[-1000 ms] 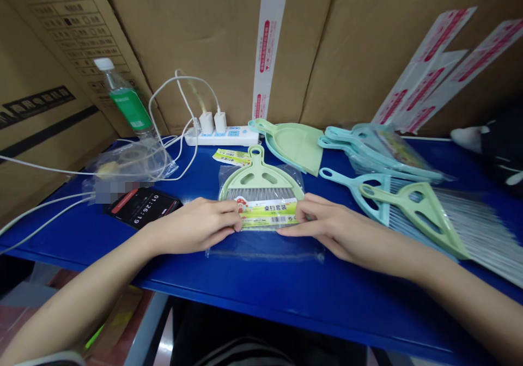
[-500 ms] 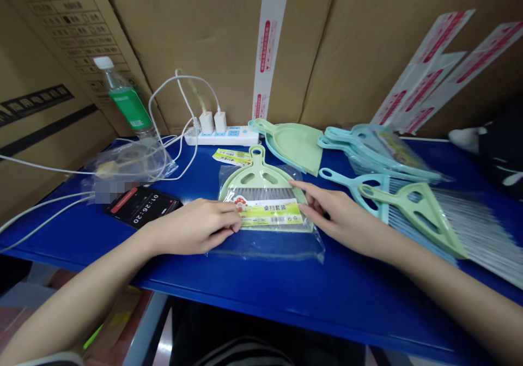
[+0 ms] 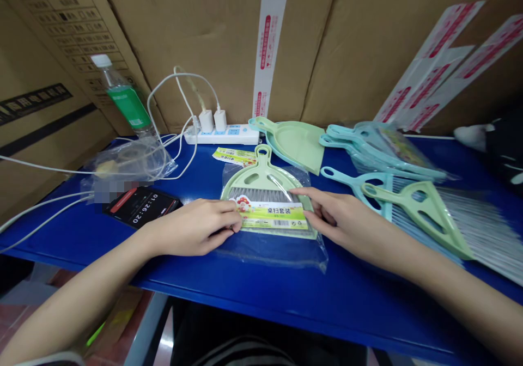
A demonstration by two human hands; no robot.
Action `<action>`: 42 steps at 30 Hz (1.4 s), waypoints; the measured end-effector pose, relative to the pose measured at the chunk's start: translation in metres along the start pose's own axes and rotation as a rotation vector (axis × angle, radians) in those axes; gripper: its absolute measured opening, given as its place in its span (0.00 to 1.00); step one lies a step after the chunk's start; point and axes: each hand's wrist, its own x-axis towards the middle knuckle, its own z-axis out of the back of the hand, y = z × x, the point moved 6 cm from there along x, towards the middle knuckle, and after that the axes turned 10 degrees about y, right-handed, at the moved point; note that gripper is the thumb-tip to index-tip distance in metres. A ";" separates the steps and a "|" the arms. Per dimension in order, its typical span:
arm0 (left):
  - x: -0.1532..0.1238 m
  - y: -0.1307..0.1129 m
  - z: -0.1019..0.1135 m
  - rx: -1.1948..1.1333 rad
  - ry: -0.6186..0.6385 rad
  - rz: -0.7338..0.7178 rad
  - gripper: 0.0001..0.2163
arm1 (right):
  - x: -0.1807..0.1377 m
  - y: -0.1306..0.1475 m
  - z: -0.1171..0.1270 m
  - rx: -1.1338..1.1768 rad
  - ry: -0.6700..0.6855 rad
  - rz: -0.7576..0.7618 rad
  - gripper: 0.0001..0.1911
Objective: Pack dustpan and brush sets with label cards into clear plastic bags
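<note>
A green dustpan set with a grey brush and a yellow-green label lies inside a clear plastic bag (image 3: 267, 200) on the blue table (image 3: 286, 295). My left hand (image 3: 196, 227) rests at the bag's left side, fingers curled and pinching its edge by the label. My right hand (image 3: 339, 219) lies on the bag's right side, its fingers stretched flat with the index finger pointing across the grey bristles.
A loose label (image 3: 233, 156) lies behind the bag. Green dustpan (image 3: 296, 145), bagged blue sets (image 3: 379, 148) and loose brushes (image 3: 425, 213) fill the right. A power strip (image 3: 223, 133), cables, water bottle (image 3: 122, 102), phone (image 3: 141, 206) and crumpled bag sit left. Cardboard boxes stand behind.
My right hand let go of the label's right end and slid up onto the bag with its fingers flat. The bagged set turned slightly. My left hand stayed put.
</note>
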 end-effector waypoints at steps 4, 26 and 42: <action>-0.002 0.001 0.000 -0.008 0.039 0.006 0.07 | -0.002 0.004 0.004 -0.162 -0.058 0.068 0.19; -0.006 -0.005 0.003 0.015 0.131 -0.010 0.06 | -0.007 0.033 0.002 -0.016 0.143 0.392 0.17; -0.003 -0.004 0.012 -0.019 0.002 -0.033 0.08 | -0.008 0.033 0.003 -0.029 0.204 0.360 0.18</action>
